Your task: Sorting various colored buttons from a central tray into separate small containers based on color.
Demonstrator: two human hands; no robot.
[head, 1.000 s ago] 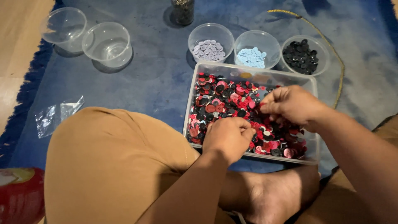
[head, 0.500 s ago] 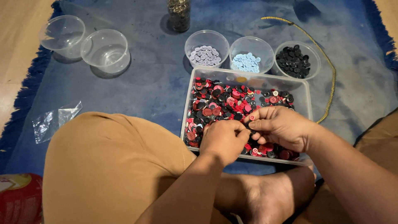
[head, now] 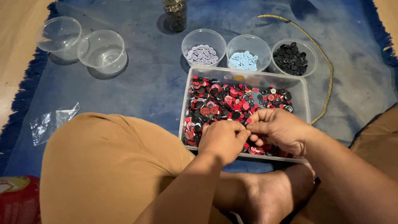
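Head-camera footage looks down on a clear rectangular plastic tray [head: 306, 93] filled with mixed red, black and pink buttons [head: 226, 101], set on a blue fringed rug [head: 149, 79]. The tray's long axis is laid from 9 to 3 o'clock, its long side facing the seated person, probably so that both hands can reach in from 6 o'clock.

The left hand [head: 222, 139] and the right hand [head: 280, 130] are held over the near half of the tray, touching each other at the fingertips. The fingers of both are curled inward and pressed together at the meeting point, as if something small is pinched between them; what is pinched cannot be made out, since it is hidden by the fingertips.

At 12 o'clock from the tray, just beside its far edge, three small round clear plastic cups are lined up: one with pale lilac buttons [head: 202, 54], one with light blue buttons [head: 245, 60] and one with black buttons [head: 291, 59]. One colour is kept in each cup, and the row is placed close to the tray, seemingly for short reaches. Two empty round clear tubs [head: 83, 45] are set well apart at 10 o'clock. A glass jar of dark metallic pieces [head: 175, 14] stands further off at 12 o'clock, and a yellow cord [head: 321, 58] is curved along the tray's side at 2 o'clock. A crumpled clear plastic bag [head: 52, 122] lies at 9 o'clock beside a knee in tan cloth [head: 107, 166].
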